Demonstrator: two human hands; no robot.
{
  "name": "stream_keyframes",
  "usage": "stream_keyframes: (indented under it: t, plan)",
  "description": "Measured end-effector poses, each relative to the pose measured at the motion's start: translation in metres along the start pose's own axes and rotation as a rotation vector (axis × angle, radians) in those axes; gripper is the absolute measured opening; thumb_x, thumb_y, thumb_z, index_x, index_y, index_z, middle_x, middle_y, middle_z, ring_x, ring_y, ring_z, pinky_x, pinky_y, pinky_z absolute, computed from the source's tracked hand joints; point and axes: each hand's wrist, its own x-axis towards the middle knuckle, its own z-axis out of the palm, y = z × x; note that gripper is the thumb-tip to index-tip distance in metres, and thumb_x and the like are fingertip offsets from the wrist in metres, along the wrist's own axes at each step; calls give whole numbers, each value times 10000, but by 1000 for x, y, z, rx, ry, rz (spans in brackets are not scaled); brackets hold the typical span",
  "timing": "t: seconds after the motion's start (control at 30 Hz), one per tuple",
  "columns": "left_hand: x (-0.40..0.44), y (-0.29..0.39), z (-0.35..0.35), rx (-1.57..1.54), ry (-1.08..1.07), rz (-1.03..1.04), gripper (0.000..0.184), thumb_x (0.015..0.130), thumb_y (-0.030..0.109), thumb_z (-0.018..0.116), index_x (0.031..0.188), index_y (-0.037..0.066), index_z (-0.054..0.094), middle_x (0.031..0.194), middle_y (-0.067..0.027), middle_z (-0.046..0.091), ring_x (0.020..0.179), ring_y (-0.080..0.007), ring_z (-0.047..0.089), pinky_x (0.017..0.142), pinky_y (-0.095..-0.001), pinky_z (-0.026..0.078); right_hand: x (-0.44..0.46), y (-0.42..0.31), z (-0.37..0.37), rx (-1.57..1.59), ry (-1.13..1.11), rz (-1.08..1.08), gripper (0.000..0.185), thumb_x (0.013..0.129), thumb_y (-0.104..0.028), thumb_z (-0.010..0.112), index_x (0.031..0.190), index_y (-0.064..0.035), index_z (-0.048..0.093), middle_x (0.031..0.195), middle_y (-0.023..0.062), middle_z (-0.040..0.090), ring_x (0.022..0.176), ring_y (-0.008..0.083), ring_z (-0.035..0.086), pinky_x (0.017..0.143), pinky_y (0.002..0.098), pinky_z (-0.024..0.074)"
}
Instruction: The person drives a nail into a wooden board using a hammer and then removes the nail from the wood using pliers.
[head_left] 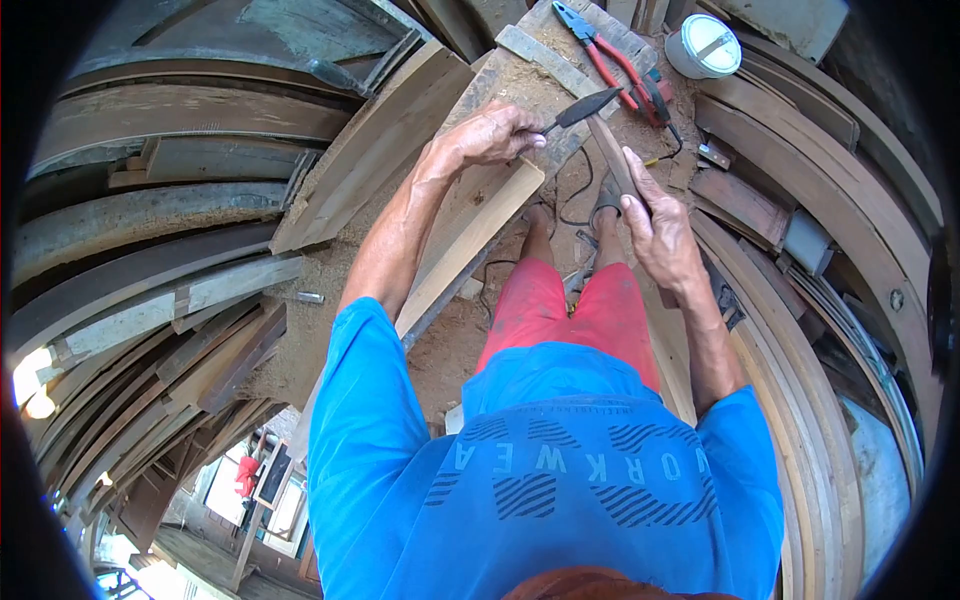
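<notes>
My right hand point(662, 222) is wrapped around the wooden handle of a hammer point(612, 160). The hammer's dark, tapered head lies over the wooden bench point(508, 92), and one end of it reaches my left fingertips. My left hand point(488, 134) is closed in a pinch there, above the end of a pale wooden board point(470, 245). What sits between those fingers is too small to make out. Just beyond the hammer head, pliers point(612, 62) with red handles and blue jaws lie on the bench.
A white lidded bucket point(708, 48) stands at the back right. A red-and-black tool point(652, 100) with a dark cable lies beside the pliers. Stacked planks point(190, 110) line the left side, and more long boards point(800, 400) run along the right. Sawdust covers the floor around my feet.
</notes>
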Motion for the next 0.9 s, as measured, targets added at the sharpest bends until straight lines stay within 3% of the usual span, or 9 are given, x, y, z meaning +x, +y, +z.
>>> stream_keyframes:
  t: [0.17, 0.3, 0.37, 0.47, 0.53, 0.63, 0.67, 0.8, 0.9]
  plan:
    - [0, -2, 4, -36, -28, -48, 250, 999, 254, 715, 1018, 4, 713, 903, -220, 704, 844, -430, 663, 740, -512, 506, -6, -30, -7, 246, 157, 224, 583, 1048, -126, 570, 1607, -41, 425, 1397, 257, 663, 1264, 380, 674, 1074, 406, 497]
    - [-2, -5, 7, 9, 4, -6, 238, 988, 241, 727, 1042, 9, 726, 912, -212, 711, 855, -414, 677, 765, -494, 522, 3, 15, 18, -86, 173, -157, 593, 1038, -96, 575, 1615, -120, 442, 1169, 232, 744, 1013, 364, 742, 939, 432, 558]
    - [-6, 1, 7, -2, 15, -67, 210, 986, 228, 728, 1049, 29, 745, 956, -184, 733, 910, -382, 696, 816, -465, 537, 10, 16, 19, -101, 201, -128, 608, 1033, -95, 583, 1619, -175, 445, 1085, 207, 728, 927, 334, 725, 868, 446, 569]
    - [-21, -10, 10, 96, 117, 64, 245, 962, 271, 759, 1115, 80, 767, 1200, -168, 733, 1125, -350, 677, 989, -455, 522, 35, 22, 39, -253, 278, -141, 640, 1023, -97, 602, 1623, -259, 449, 917, 160, 667, 780, 304, 674, 744, 459, 571]
    - [-45, 3, 14, 189, 456, -81, 321, 935, 325, 787, 1169, 107, 760, 1334, -173, 675, 1236, -359, 616, 1086, -486, 464, 60, 37, 60, -412, 254, -140, 673, 1002, -79, 604, 1617, -305, 456, 889, 145, 619, 737, 314, 636, 705, 471, 555]
    - [-94, 7, 40, 279, 686, -358, 689, 898, 505, 780, 1427, 101, 600, 1511, -228, 524, 1349, -420, 498, 1172, -559, 362, 75, 61, 82, -431, 179, -288, 692, 991, -68, 585, 1621, -319, 451, 1006, 152, 636, 839, 330, 647, 757, 479, 538]
    - [-109, 12, 56, 343, 714, -439, 750, 894, 526, 771, 1472, 100, 554, 1512, -232, 506, 1351, -426, 481, 1162, -571, 353, 75, 55, 79, -468, 46, -202, 625, 971, -96, 595, 1565, -279, 532, 1095, 157, 631, 996, 336, 631, 851, 508, 502]
    - [-128, 18, 113, 516, 657, -510, 866, 934, 520, 700, 1597, 63, 380, 1497, -231, 495, 1352, -437, 466, 1140, -552, 366, 82, -24, 34, -548, 272, -328, 389, 943, -177, 618, 1306, -55, 685, 1143, 165, 652, 1144, 352, 579, 930, 516, 453]
    - [-120, 18, 109, 456, 691, -517, 835, 916, 449, 719, 1595, 82, 399, 1425, -219, 529, 1298, -428, 494, 1090, -570, 383, 113, -69, 39, -802, -190, -335, 343, 929, -198, 619, 1214, -28, 706, 1193, 184, 659, 1177, 360, 576, 971, 510, 446]
